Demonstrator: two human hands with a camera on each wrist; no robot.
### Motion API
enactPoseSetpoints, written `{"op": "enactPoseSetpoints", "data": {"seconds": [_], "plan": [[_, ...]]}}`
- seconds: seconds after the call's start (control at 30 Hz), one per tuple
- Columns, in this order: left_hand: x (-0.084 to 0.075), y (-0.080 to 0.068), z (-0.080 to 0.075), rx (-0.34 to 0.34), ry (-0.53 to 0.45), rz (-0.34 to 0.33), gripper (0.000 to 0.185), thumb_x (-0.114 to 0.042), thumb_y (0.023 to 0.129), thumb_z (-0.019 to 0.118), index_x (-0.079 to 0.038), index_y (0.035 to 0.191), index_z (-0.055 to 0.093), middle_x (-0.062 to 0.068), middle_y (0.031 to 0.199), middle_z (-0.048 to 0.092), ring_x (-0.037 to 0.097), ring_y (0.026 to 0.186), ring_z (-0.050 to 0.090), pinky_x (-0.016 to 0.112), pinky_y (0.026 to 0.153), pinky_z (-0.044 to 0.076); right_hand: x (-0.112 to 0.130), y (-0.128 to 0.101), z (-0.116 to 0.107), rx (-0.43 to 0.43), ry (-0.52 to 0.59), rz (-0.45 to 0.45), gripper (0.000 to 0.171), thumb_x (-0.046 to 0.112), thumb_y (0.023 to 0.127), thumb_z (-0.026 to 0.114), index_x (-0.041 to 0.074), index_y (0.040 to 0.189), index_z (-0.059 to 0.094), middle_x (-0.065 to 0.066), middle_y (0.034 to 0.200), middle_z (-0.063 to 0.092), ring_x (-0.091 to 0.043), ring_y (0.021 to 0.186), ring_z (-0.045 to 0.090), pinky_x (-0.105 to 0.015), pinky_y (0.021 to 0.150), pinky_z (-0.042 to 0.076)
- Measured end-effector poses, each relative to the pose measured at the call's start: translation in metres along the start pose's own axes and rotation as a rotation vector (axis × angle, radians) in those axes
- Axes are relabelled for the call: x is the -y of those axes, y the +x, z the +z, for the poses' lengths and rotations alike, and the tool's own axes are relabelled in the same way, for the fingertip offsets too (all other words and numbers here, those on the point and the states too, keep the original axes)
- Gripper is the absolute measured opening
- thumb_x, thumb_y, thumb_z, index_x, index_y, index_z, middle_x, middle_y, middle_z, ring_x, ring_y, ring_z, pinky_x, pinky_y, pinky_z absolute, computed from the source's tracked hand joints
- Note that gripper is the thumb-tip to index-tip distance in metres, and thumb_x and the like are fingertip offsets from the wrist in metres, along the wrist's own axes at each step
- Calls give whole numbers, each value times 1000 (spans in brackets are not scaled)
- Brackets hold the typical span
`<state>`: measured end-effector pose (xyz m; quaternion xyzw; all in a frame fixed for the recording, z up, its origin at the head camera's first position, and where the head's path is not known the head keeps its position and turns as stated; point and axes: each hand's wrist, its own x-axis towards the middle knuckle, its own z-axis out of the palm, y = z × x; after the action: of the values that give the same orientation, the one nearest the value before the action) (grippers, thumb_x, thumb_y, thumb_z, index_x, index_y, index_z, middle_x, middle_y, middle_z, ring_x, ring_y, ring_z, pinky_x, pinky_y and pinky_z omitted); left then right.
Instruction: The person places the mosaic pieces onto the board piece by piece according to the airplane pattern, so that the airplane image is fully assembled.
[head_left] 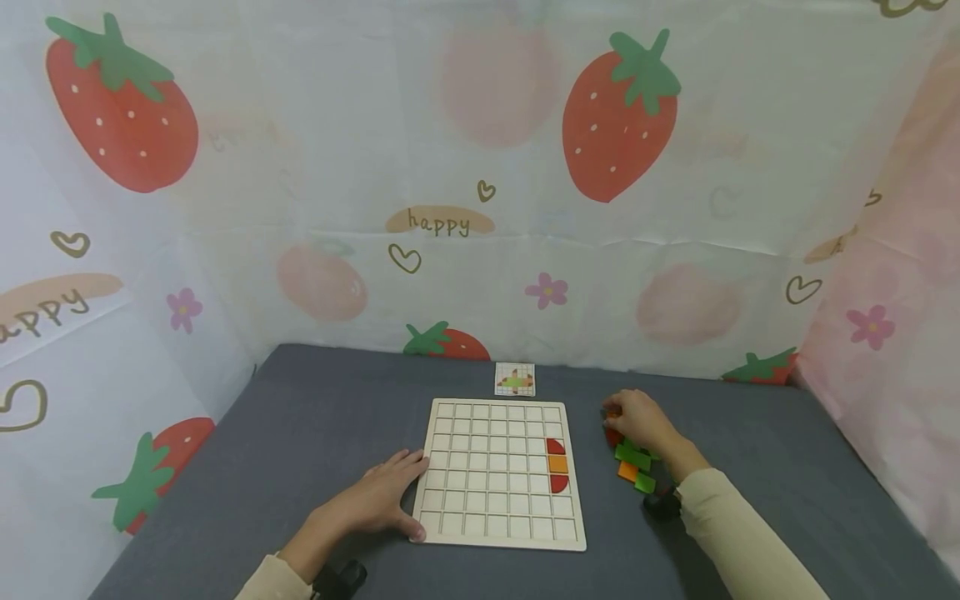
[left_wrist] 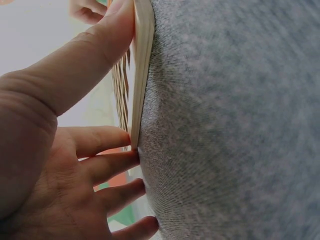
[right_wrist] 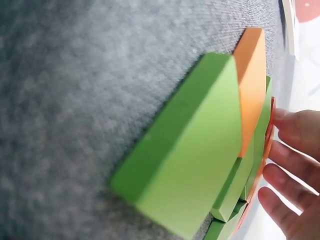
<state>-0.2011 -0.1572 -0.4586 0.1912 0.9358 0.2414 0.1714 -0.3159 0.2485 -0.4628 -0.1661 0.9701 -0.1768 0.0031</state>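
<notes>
A pale wooden gridded board (head_left: 476,481) touches the widely spread left hand (head_left: 378,497), just right of it, likely braced against sliding. Flat green blocks (head_left: 636,456), an orange block (head_left: 627,472) and a red block (head_left: 613,437) cluster under and beside the right hand (head_left: 642,419), presumably for easy reach; its fingers are at the red one (whether pinching anything, I cannot tell).

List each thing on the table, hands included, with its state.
Grid board: flat, mostly unfilled
Two red pieces: set in right column
Orange square: between them
Picture card: face up
Loose pieces: bunched beside board
Left hand: touching board's edge
Right hand: at loose pieces, grip unclear
</notes>
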Motion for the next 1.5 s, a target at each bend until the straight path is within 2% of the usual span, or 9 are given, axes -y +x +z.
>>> {"op": "enactPoseSetpoints", "data": {"seconds": [0.57,1.1,1.5], "plan": [[-1,1,2,0,8,-1,100,-47,58,77,-5,139,34,14,147,29,36,138,19,60,104,21,1,0,1,-36,-44,-39,26,19,79,68,4,100,68,-9,93,63,-23,83,58,-40,71,49],[-2,0,2,-17,45,11,103,-49,56,76,-5,139,34,15,147,29,38,137,21,61,103,22,12,-5,0,-74,75,-39,27,17,81,66,3,104,67,-7,94,62,-19,82,57,-36,70,48],[-4,-2,-1,1,-4,-16,101,-46,58,77,-5,140,33,14,148,28,35,139,18,60,104,20,23,-7,3,-95,109,-51,25,17,80,67,3,101,68,-7,94,62,-18,81,56,-33,69,49]]}}
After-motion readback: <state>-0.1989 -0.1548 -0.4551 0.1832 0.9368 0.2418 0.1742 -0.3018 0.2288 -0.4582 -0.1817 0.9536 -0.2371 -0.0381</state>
